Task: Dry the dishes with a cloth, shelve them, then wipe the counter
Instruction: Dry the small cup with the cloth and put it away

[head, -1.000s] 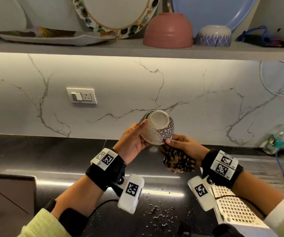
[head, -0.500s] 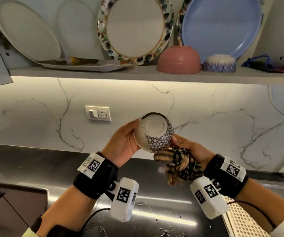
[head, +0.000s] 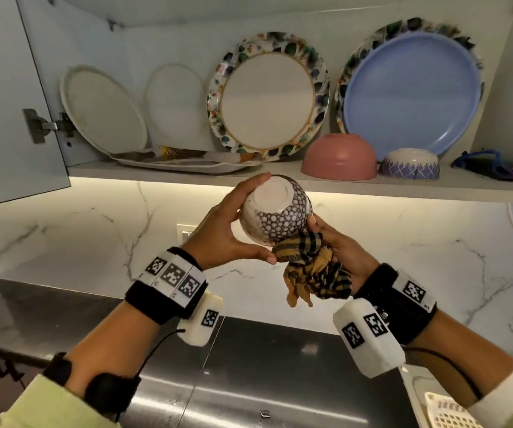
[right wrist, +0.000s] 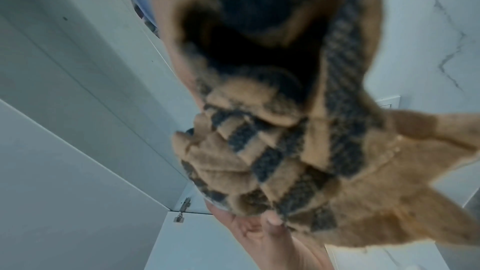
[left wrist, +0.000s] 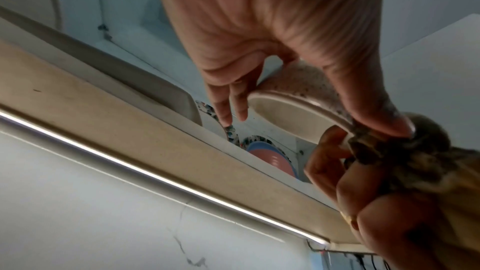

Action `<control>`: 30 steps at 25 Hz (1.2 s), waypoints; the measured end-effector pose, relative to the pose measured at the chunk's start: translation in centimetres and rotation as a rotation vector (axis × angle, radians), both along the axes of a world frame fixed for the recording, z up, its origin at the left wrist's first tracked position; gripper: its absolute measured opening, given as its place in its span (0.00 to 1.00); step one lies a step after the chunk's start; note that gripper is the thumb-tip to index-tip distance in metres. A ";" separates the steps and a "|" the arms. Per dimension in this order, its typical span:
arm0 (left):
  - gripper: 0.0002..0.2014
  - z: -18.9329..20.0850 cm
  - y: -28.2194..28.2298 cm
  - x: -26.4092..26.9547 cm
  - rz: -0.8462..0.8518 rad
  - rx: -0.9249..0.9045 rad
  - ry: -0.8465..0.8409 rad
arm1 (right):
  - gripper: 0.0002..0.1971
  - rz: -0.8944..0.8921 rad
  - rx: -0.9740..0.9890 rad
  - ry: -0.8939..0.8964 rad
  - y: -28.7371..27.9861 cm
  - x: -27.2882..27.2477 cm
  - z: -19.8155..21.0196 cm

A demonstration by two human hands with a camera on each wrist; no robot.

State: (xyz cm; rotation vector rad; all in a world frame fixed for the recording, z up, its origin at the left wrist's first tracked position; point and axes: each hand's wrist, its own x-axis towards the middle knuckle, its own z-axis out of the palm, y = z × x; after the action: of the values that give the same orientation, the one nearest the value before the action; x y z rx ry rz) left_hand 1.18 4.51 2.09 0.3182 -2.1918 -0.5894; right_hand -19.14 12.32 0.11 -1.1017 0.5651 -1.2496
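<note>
My left hand (head: 236, 230) grips a small bowl (head: 275, 210) with a dotted brown pattern, turned base toward me, just below the shelf edge (head: 310, 185). In the left wrist view the bowl's pale rim (left wrist: 293, 108) sits between thumb and fingers. My right hand (head: 338, 251) holds a bunched yellow-and-black checked cloth (head: 310, 270) against the bowl's lower right side. That cloth (right wrist: 285, 141) fills most of the right wrist view and hides the right fingers there.
On the shelf stand white plates (head: 103, 112), a floral-rimmed plate (head: 267, 97), a blue plate (head: 409, 91), an upturned pink bowl (head: 340, 157) and a small blue-patterned bowl (head: 409, 165). The cabinet door (head: 8, 97) hangs open at left. Dark counter (head: 264, 359) lies below, white rack (head: 446, 412) at right.
Both hands have risen with the bowl and cloth from above the counter up to the shelf edge. The view has tilted up, showing the whole shelf.
</note>
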 end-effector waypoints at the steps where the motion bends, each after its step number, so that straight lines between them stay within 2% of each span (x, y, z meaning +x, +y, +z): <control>1: 0.53 0.3 -0.6 0.1 0.023 -0.046 -0.003 | 0.42 0.013 0.025 -0.005 -0.3 0.0 0.4; 3: 0.47 1.1 -1.4 -0.2 0.115 -0.188 0.012 | 0.44 0.017 0.065 -0.024 -0.9 -0.1 1.7; 7: 0.36 3.6 -2.9 -1.3 0.377 -0.435 0.084 | 0.22 -0.088 0.088 0.068 -1.7 -0.1 5.6; 11: 0.38 6.1 -4.1 -3.0 0.643 -0.579 -0.227 | 0.19 -0.133 0.170 0.190 -3.0 -1.3 8.0; 17: 0.41 8.5 -4.7 -5.9 0.797 -0.661 -0.522 | 0.21 -0.161 0.245 0.259 -2.9 -3.6 6.6; 22: 0.38 9.6 -5.6 -8.1 0.838 -0.641 -0.702 | 0.17 -0.184 0.276 0.271 -0.5 -6.5 4.1; 26: 0.35 9.8 -6.6 -9.2 0.756 -0.519 -0.730 | 0.19 -0.189 0.355 0.284 1.3 -8.1 2.3; 30: 0.39 10.0 -7.7 -9.7 0.707 -0.386 -0.749 | 0.20 -0.192 0.397 0.245 1.8 -9.1 0.4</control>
State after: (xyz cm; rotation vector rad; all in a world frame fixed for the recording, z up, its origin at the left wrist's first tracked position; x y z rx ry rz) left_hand -8.56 -3.20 12.05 1.1772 -2.5665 0.4139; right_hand -28.27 14.11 0.49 -0.8816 1.0771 -1.1073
